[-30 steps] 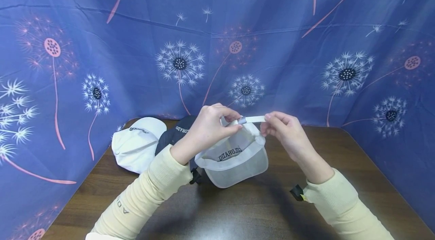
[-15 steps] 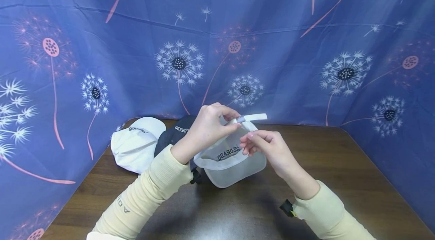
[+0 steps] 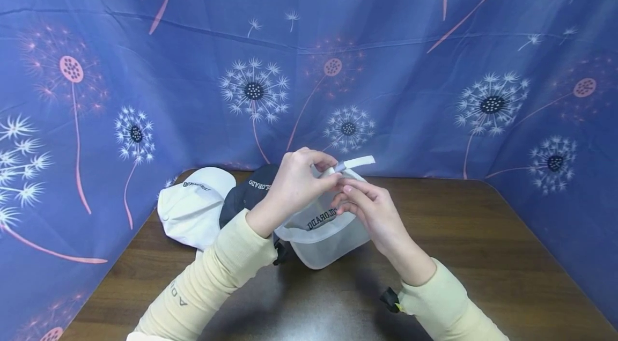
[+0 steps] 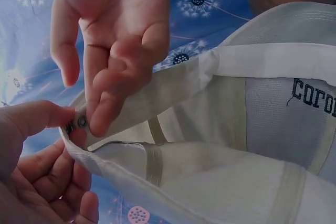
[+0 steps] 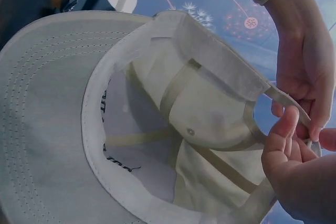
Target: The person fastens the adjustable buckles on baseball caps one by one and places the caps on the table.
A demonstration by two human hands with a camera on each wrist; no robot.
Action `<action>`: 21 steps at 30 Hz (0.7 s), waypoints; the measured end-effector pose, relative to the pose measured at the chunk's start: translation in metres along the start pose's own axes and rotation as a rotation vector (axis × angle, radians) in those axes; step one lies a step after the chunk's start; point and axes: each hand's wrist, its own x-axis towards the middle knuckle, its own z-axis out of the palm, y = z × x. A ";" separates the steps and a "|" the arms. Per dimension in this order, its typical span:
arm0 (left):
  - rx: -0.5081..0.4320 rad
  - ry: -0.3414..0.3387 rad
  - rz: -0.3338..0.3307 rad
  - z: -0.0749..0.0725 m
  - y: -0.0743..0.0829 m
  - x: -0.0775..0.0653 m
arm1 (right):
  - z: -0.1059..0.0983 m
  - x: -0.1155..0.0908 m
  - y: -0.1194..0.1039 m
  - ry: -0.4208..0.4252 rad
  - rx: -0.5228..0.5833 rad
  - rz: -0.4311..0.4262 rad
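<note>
- The pale cap [image 3: 316, 242] is in the middle, over the brown wood tabletop [image 3: 487, 255], its brim toward the near side.
- The left grip [image 3: 300, 183] is closed in a pinch on the cap's strap [image 3: 359, 161], whose loose end pokes out right.
- The right grip [image 3: 370, 209] is partly open, fingers softly bent, a fingertip at the strap.
- A white cap [image 3: 193, 212] sits on the left; a dark cap [image 3: 247, 190] is just beside it.
- Blue dandelion cloth [image 3: 410, 94] hangs on the far, left and right sides.
- Light shines on the near wood.
</note>
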 end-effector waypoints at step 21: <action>0.190 0.165 0.130 0.020 0.011 -0.009 | 0.007 0.011 -0.004 0.237 0.127 0.024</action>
